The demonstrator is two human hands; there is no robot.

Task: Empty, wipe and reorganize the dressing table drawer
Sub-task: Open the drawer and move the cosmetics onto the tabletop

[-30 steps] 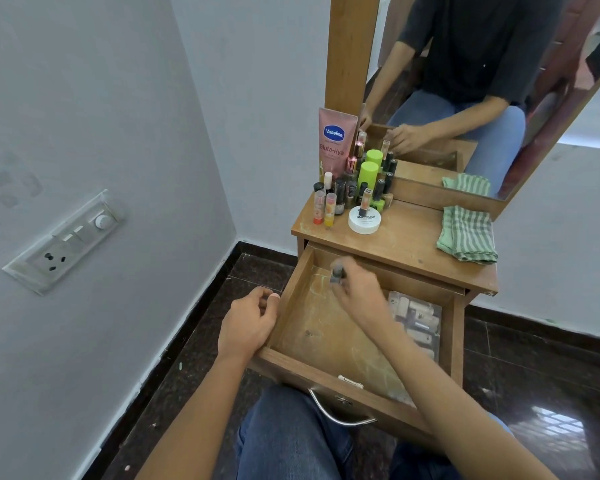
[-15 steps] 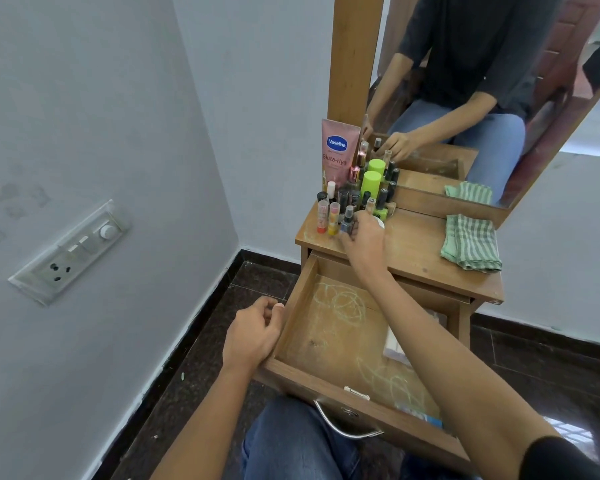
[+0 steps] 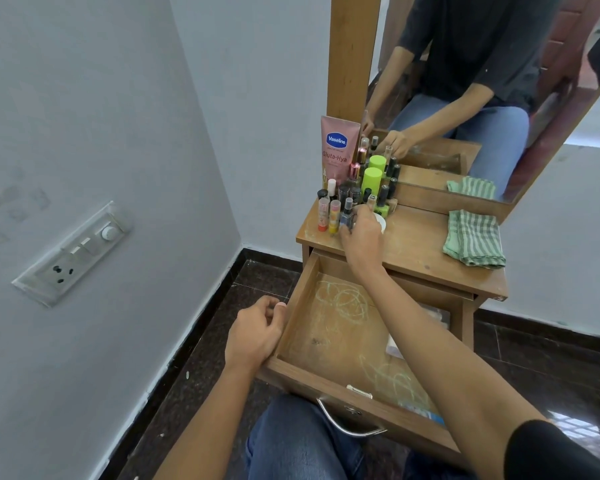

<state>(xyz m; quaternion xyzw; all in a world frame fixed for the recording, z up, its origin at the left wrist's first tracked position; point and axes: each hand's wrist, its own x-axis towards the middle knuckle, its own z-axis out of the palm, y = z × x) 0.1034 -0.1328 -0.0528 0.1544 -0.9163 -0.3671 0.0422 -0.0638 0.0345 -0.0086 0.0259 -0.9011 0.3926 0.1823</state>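
right hand is up on the tabletop, fingertips pinched round a little nail polish bottle, or that's what it looks like. the bottle is upright, long axis straight up, at the front edge of the crowd of cosmetics and just right of the yellow lip balm stick, so my guess is it only needs letting go without knocking the neighbours

left hand has its fingers curled over the left wall of the open drawer, steadying it. what's left in the drawer sits on the right side, a clear packet half hidden under the right forearm. that's below and back toward the person from the grip, so the right hand is way nearer to it. the green striped cloth waits folded on the tabletop, well apart from the bottles
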